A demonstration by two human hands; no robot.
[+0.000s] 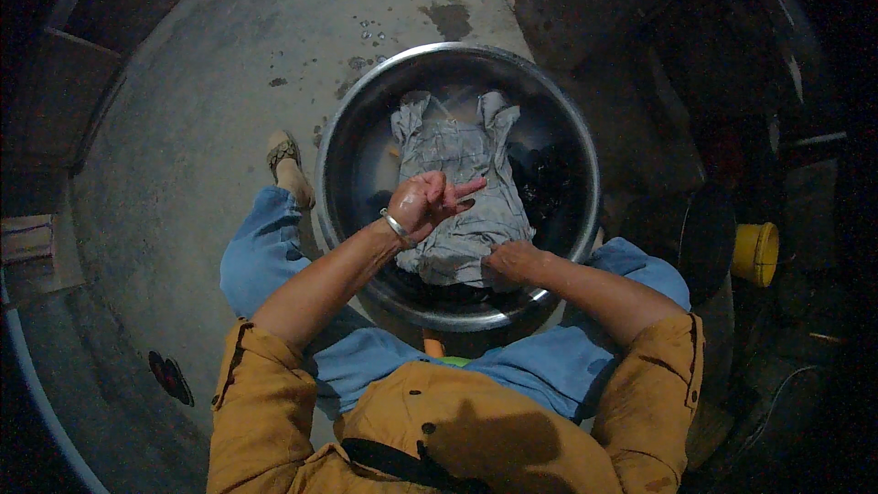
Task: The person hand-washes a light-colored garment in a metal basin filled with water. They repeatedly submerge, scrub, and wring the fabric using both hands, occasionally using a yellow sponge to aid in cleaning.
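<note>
left hand (428, 204): mine, wet, raised just above the cloth at frame centre, grasping nothing; two fingers stick out, the rest curl in; metal bangle (395, 225) on the wrist.
right hand (508, 261): mine, clenched on the near hem of the garment, lower centre of the basin.
garment (462, 187): grey checked shirt, soaked, spread flat in the basin, collar end toward the top of the frame, near hem bunched under my right hand.
basin (585, 142): big round steel one on the concrete floor (210, 82), between my knees; looks like water and something dark inside on the right, can't tell what.
risk, slop: wet spots already on the floor above the basin; hard scrubbing would likely send more over the rim onto my blue trousers (261, 261) and sandalled foot (288, 165).
risk, slip: one-hand hold only; I judge the hem could slide free if I pull.
risk, tip: my weight on the near rim could rock the basin.
yellow container (757, 253): right edge, well apart.
</note>
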